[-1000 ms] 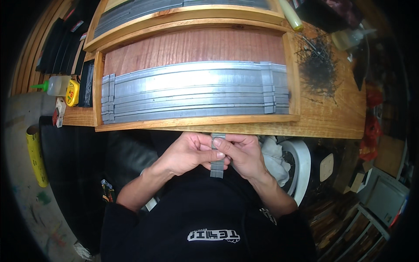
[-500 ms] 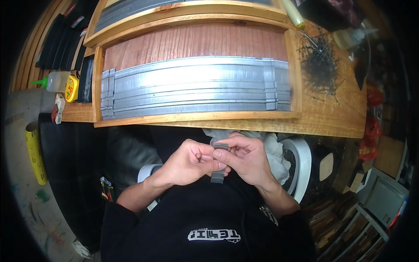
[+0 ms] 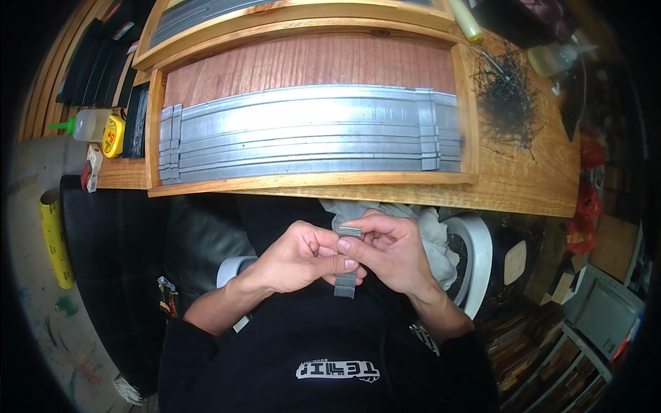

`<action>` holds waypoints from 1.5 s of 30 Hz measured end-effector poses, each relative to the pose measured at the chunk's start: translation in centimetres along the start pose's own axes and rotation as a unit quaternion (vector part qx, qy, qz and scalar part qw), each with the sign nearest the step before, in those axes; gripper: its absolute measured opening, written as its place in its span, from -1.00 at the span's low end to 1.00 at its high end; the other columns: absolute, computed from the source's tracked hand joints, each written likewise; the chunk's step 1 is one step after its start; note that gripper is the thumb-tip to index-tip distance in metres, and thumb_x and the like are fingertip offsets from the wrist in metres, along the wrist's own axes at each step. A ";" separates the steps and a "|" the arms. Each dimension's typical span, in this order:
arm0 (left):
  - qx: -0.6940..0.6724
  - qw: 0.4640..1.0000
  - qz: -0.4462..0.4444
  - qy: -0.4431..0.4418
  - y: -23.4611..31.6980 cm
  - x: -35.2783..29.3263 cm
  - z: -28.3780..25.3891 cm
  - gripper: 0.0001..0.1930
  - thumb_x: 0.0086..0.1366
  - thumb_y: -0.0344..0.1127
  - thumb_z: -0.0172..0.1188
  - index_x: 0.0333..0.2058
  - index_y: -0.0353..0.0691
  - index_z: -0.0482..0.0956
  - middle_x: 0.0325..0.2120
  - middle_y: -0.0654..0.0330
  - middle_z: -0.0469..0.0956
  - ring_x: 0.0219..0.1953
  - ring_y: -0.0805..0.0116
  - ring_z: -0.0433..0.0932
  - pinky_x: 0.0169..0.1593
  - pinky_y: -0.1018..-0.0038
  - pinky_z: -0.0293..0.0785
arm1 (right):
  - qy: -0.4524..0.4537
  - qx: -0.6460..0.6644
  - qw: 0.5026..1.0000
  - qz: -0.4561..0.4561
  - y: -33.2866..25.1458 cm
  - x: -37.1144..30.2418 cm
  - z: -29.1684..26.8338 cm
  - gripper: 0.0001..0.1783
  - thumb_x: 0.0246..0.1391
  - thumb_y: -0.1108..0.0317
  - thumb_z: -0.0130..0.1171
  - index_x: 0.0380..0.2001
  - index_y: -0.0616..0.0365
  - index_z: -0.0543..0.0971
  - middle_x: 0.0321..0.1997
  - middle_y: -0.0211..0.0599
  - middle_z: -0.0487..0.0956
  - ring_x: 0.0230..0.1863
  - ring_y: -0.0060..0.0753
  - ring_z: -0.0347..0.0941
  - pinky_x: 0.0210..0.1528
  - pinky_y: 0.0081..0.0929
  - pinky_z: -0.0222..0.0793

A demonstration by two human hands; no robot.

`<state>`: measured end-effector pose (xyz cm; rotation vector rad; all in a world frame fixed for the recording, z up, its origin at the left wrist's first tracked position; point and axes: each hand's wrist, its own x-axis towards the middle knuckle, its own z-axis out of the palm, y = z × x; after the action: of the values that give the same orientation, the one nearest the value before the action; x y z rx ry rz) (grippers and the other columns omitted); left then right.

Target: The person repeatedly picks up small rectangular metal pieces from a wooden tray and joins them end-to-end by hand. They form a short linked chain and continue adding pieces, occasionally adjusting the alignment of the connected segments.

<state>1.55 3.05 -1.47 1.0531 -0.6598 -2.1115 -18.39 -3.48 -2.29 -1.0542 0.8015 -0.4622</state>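
Note:
Between my hands, in front of my chest, is a short narrow stack of thin grey pieces [image 3: 345, 286], lined across its width; their exact kind is unclear. My left hand [image 3: 303, 259] grips its lower middle, with thumb across the front. My right hand [image 3: 390, 249] pinches the upper part between thumb and fingers. Both hands nearly touch. On the table beyond them, a shallow wooden tray [image 3: 310, 184] holds rows of flat, shiny grey strips [image 3: 303, 127] packed close together over its lower part, above which the reddish wooden bottom shows.
A second wooden tray [image 3: 296, 33] stands behind the first. On the table's right lie a heap of dark thin bits [image 3: 506, 103] and a squeeze bottle [image 3: 551, 60]. At left are a green-tipped bottle [image 3: 93, 128], a yellow tape measure [image 3: 113, 136] and a yellow tube [image 3: 56, 241].
The grey stack now reaches slightly lower beneath my left thumb, and more of its top end shows. My hands have barely shifted, both still gripping it.

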 end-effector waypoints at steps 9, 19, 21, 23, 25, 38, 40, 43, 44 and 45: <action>-0.016 1.000 -0.005 -0.001 0.3 0.0 0.3 -0.77 0.44 -0.42 0.25 0.00 -0.37 0.66 -0.22 0.06 0.75 -0.15 0.33 0.75 -0.13 0.49 0.72 | 0.020 0.027 0.999 0.007 -0.3 -0.1 0.3 -0.73 0.17 0.64 0.35 -0.05 0.38 0.66 -0.33 -0.40 0.57 -0.38 -0.76 0.48 -0.37 -0.75 0.36; -0.034 0.999 -0.015 0.002 0.1 0.1 0.2 -0.78 0.45 -0.41 0.25 0.00 -0.37 0.66 -0.19 0.04 0.75 -0.15 0.32 0.75 -0.13 0.49 0.73 | 0.043 0.041 0.998 -0.008 0.5 0.2 0.4 -0.74 0.17 0.54 0.39 -0.07 0.38 0.67 -0.48 -0.48 0.58 -0.53 -0.85 0.38 -0.51 -0.82 0.26; -0.037 0.999 -0.012 0.005 0.0 0.1 0.2 -0.78 0.45 -0.40 0.25 0.00 -0.37 0.66 -0.19 0.04 0.75 -0.15 0.32 0.75 -0.13 0.49 0.73 | 0.037 0.040 0.999 0.000 0.3 0.1 0.4 -0.74 0.18 0.54 0.39 -0.07 0.38 0.67 -0.46 -0.45 0.60 -0.53 -0.84 0.40 -0.51 -0.81 0.27; -0.042 0.999 -0.010 0.010 0.0 0.1 0.3 -0.79 0.44 -0.43 0.25 -0.01 -0.38 0.67 -0.20 0.03 0.75 -0.15 0.30 0.76 -0.15 0.51 0.73 | 0.038 0.043 0.998 -0.003 0.2 0.1 0.4 -0.74 0.18 0.54 0.38 -0.07 0.40 0.67 -0.43 -0.43 0.61 -0.52 -0.84 0.41 -0.51 -0.81 0.29; -0.048 0.999 -0.009 0.018 0.1 0.2 0.4 -0.80 0.42 -0.49 0.25 -0.03 -0.39 0.68 -0.23 0.00 0.75 -0.16 0.26 0.76 -0.19 0.55 0.72 | 0.041 0.043 0.998 -0.007 0.1 0.1 0.4 -0.74 0.18 0.55 0.38 -0.07 0.41 0.66 -0.42 -0.41 0.62 -0.51 -0.83 0.43 -0.51 -0.81 0.30; -0.049 0.998 -0.005 0.032 -0.1 0.2 0.5 -0.79 0.43 -0.46 0.25 -0.02 -0.40 0.68 -0.21 0.02 0.75 -0.17 0.34 0.75 -0.13 0.52 0.71 | 0.065 0.041 0.997 -0.022 0.2 -0.1 0.5 -0.75 0.16 0.60 0.36 -0.09 0.46 0.65 -0.32 -0.31 0.59 -0.48 -0.74 0.48 -0.49 -0.76 0.38; -0.032 0.999 -0.001 0.026 -0.1 0.1 0.2 -0.78 0.46 -0.42 0.23 -0.01 -0.39 0.67 -0.17 0.05 0.74 -0.14 0.34 0.74 -0.09 0.48 0.71 | 0.069 0.042 0.997 -0.019 0.0 -0.2 0.5 -0.75 0.17 0.60 0.35 -0.08 0.47 0.64 -0.31 -0.29 0.59 -0.47 -0.71 0.51 -0.48 -0.74 0.42; -0.044 0.999 -0.004 0.025 -0.1 0.1 0.3 -0.78 0.46 -0.42 0.24 -0.01 -0.39 0.67 -0.18 0.07 0.74 -0.15 0.39 0.72 -0.07 0.48 0.70 | 0.052 0.065 0.996 0.006 -0.3 -0.2 0.4 -0.76 0.21 0.57 0.34 -0.08 0.48 0.64 -0.29 -0.27 0.60 -0.46 -0.67 0.55 -0.47 -0.71 0.47; -0.035 0.999 -0.003 0.029 0.0 0.0 0.3 -0.78 0.44 -0.44 0.25 -0.01 -0.40 0.68 -0.18 0.05 0.75 -0.16 0.39 0.72 -0.08 0.50 0.69 | 0.037 0.081 0.996 0.022 -0.4 -0.2 0.3 -0.77 0.22 0.55 0.33 -0.09 0.48 0.64 -0.29 -0.27 0.60 -0.46 -0.66 0.55 -0.47 -0.70 0.48; -0.026 0.999 -0.003 0.032 0.0 0.0 0.4 -0.79 0.43 -0.46 0.26 -0.02 -0.41 0.68 -0.19 0.03 0.75 -0.17 0.40 0.73 -0.08 0.51 0.69 | 0.022 0.097 0.994 0.038 -0.4 -0.1 0.2 -0.78 0.24 0.54 0.33 -0.10 0.47 0.65 -0.29 -0.26 0.60 -0.46 -0.65 0.56 -0.48 -0.69 0.48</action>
<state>1.28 3.14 -1.26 1.0910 -0.5685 -2.0788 -18.32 -3.43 -1.85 -0.8332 0.8167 -0.4888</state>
